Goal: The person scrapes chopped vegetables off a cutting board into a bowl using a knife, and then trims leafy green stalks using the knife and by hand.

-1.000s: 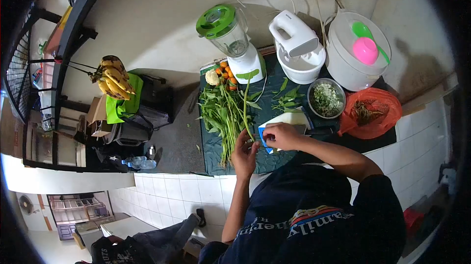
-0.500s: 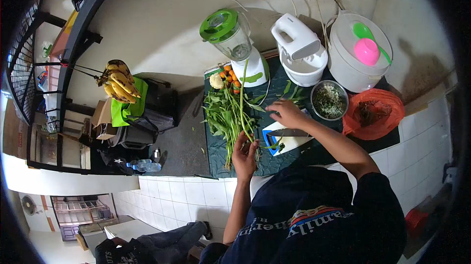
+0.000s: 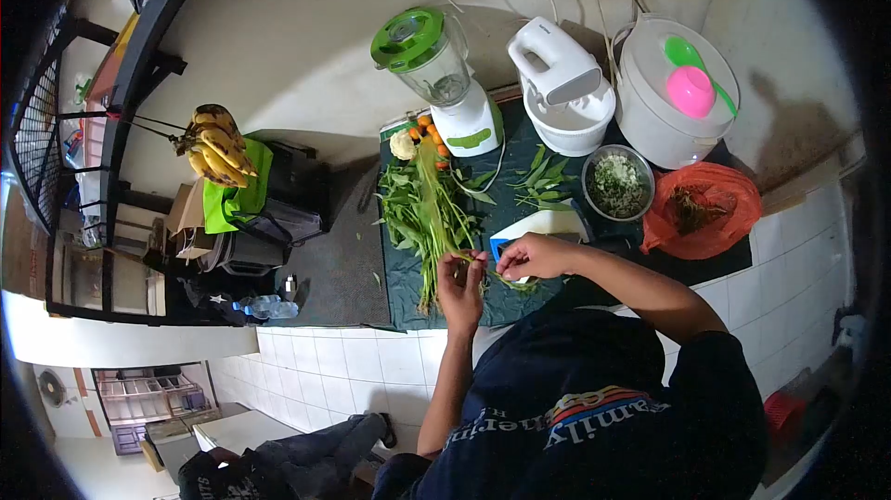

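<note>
My left hand (image 3: 459, 291) is closed on a long green leafy stem (image 3: 429, 166), whose far end is smeared by motion over the bunch of leafy greens (image 3: 401, 217). Close beside it, my right hand (image 3: 538, 257) pinches with its fingertips at the stem's near end; the exact grip is partly hidden. Bits of leaf show just below those fingers. Under and behind my right hand lies a white cutting board (image 3: 554, 223) with a blue edge, partly covered by the hand. Picked leaves (image 3: 543, 182) rest on the dark green cloth above the board.
A metal bowl of chopped greens (image 3: 619, 189) and an orange plastic bag (image 3: 733, 186) stand to the right. Along the wall are a blender (image 3: 469, 119), a white stand mixer (image 3: 566, 124) and a white cooker (image 3: 664, 129). Cauliflower (image 3: 402, 145) lies left; another person (image 3: 306, 454) is below left.
My right hand has come down and left from above the board to my left hand, its fingers now pinched. The stem has tilted left. The knife seen on the board is now hidden.
</note>
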Tool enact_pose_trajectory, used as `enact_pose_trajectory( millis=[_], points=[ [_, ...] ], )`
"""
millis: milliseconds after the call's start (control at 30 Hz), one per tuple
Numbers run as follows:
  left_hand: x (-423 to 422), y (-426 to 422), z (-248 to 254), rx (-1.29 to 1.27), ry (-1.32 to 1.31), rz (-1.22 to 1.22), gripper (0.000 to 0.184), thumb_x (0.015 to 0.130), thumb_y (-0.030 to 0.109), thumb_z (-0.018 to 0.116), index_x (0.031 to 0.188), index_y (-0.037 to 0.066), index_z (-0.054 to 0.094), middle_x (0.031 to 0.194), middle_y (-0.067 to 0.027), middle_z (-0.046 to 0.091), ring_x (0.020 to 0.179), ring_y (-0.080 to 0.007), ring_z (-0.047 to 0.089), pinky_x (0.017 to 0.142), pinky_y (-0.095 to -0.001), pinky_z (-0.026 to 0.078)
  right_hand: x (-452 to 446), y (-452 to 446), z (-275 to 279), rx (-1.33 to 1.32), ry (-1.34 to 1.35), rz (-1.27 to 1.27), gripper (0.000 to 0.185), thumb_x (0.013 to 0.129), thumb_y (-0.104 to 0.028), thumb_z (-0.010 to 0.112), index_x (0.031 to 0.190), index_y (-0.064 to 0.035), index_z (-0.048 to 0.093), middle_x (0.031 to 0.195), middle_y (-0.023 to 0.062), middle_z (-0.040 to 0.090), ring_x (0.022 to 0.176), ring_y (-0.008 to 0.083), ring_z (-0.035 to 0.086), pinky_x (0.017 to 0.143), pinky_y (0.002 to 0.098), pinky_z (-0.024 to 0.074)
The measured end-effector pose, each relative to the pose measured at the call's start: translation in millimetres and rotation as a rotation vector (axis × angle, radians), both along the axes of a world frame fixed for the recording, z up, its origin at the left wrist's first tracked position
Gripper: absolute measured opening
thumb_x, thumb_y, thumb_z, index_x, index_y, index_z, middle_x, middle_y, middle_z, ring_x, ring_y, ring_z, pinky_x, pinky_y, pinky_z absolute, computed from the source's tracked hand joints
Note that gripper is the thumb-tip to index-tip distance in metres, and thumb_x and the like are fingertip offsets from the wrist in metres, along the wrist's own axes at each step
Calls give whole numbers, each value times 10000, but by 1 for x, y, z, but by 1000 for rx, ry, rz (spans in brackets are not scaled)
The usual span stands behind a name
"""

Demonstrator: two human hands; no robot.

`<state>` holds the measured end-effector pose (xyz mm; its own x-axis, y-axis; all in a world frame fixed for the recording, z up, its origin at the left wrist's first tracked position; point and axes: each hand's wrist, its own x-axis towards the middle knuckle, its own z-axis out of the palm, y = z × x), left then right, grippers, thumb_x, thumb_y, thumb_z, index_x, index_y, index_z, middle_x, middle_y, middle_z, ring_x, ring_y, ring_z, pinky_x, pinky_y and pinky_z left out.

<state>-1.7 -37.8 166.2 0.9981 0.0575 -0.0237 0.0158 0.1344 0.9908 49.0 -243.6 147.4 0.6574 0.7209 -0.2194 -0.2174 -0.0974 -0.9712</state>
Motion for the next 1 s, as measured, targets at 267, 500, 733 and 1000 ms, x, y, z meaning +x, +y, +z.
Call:
enact_pose_trajectory(
  millis=[267, 500, 733, 1000],
  points=[
    [-8, -4, 3, -74, 31, 52, 260, 984, -47, 571, 1196, 45, 451, 1161, -111, 582, 1116, -239, 632, 982, -370, 519, -7, 10, -3, -61, 159, 5, 247, 925, -247, 731, 1045, -31, 737, 909, 2, 721, 813, 75, 629, 754, 267, 505],
    [-10, -5, 7, -85, 15, 70, 269, 978, -56, 575, 1193, 48, 451, 1157, -111, 586, 1106, -240, 634, 978, -367, 519, -12, 16, 2, -70, 69, -53, 243, 900, -292, 746, 967, -59, 766, 798, -9, 713, 710, 55, 603, 662, 252, 483],
    [-10, -3, 8, -32, 13, 71, 271, 983, -19, 593, 1204, 44, 450, 1163, -115, 592, 1104, -244, 641, 967, -371, 532, -10, 19, 0, -105, 78, -144, 218, 845, -247, 750, 922, -44, 773, 744, -21, 703, 654, 79, 604, 606, 272, 480],
    [-13, -10, 4, -48, 46, 6, 269, 987, -6, 596, 1206, 38, 445, 1164, -121, 585, 1124, -244, 633, 985, -375, 530, -5, 15, -9, -352, -112, -113, 264, 763, -315, 760, 867, -74, 776, 705, 52, 704, 629, 142, 635, 613, 327, 494]
  ],
)
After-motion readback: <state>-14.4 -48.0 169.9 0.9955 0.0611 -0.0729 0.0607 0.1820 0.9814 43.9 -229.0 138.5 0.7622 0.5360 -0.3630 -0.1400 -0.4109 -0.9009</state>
